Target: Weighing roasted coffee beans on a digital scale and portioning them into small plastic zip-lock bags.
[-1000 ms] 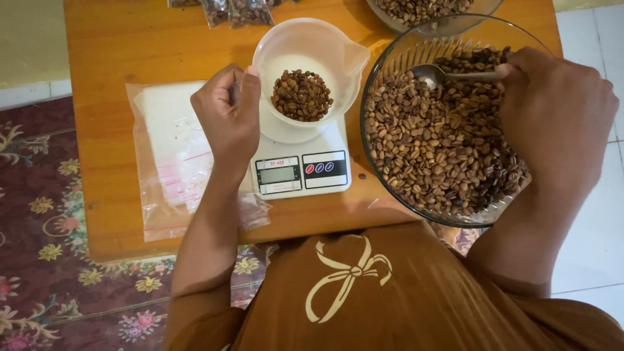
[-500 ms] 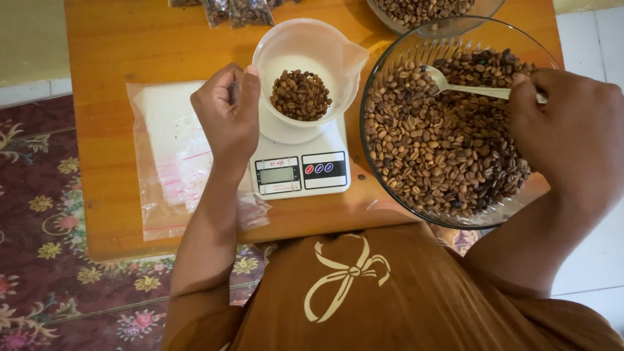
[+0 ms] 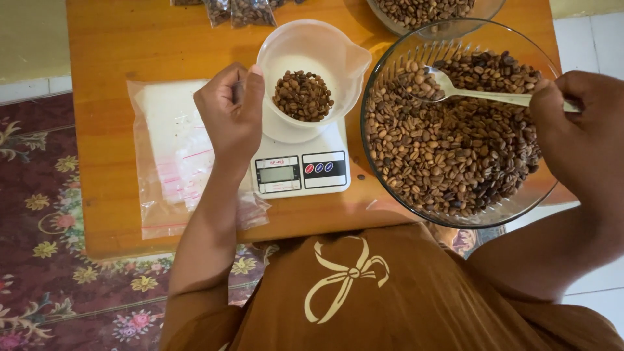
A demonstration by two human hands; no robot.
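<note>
My right hand [image 3: 582, 130] grips the handle of a metal spoon [image 3: 448, 88] whose bowl rests in brown coffee beans inside a large glass bowl [image 3: 455, 130] at the table's right. My left hand [image 3: 229, 114] holds the left rim of a white plastic measuring cup [image 3: 309, 55], which contains a small heap of beans. The cup stands on a small white digital scale [image 3: 300, 169] in the middle of the wooden table [image 3: 130, 45].
A stack of clear zip bags [image 3: 169, 156] lies left of the scale. Filled bean bags [image 3: 237, 10] sit at the far edge, beside a second glass bowl [image 3: 429, 13] of beans. A patterned rug [image 3: 58, 260] covers the floor at left.
My right hand has drawn back to the right and the spoon's bowl has slid leftward across the beans toward the cup side. My left hand stays on the cup.
</note>
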